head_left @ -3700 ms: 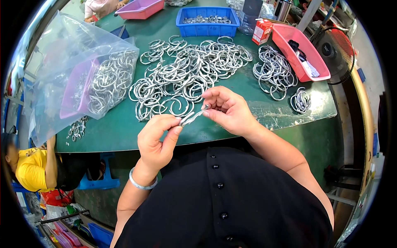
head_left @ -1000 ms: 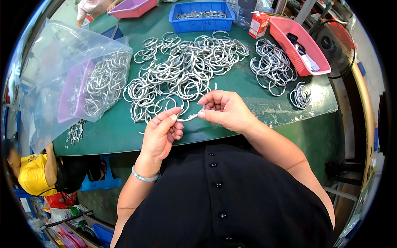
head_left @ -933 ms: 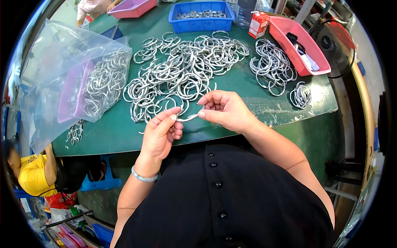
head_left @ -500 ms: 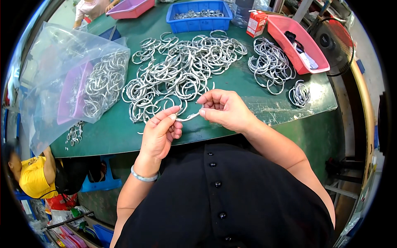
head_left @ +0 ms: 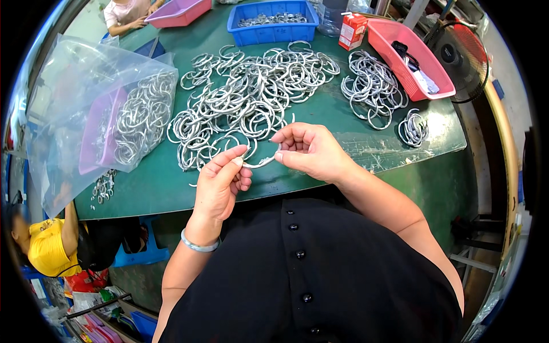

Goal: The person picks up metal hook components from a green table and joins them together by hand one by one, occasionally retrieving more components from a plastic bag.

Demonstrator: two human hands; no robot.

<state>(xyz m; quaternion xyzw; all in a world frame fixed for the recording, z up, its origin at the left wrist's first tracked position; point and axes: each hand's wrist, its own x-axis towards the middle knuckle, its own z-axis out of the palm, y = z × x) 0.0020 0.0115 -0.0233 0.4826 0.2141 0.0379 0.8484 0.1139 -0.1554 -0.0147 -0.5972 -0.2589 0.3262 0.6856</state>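
Between my two hands is an open silver-coloured bangle [head_left: 261, 164], its curved middle toward me. My left hand [head_left: 220, 182] pinches one end between thumb and fingers; a bracelet circles that wrist. My right hand [head_left: 313, 152] is closed on the other end, the thumb under the bent forefinger. The fingertips partly hide the bangle's ends. Just beyond my hands, a large heap of similar open bangles [head_left: 251, 86] spreads over the green table [head_left: 320, 120]. A smaller heap of bangles [head_left: 374, 86] and a little bundle of bangles [head_left: 413, 128] lie to the right.
On the left, a clear plastic bag [head_left: 68, 74] lies by a purple tray [head_left: 94, 128] and more bangles. A blue bin [head_left: 273, 33], a red carton [head_left: 353, 31], a pink basket [head_left: 394, 54] and a fan [head_left: 457, 60] stand farther back. A person in yellow [head_left: 54, 246] sits at left.
My hands and the bangle have kept almost the same pose. The view has shifted slightly. At the upper left, another person's arm has come lower, toward the table.
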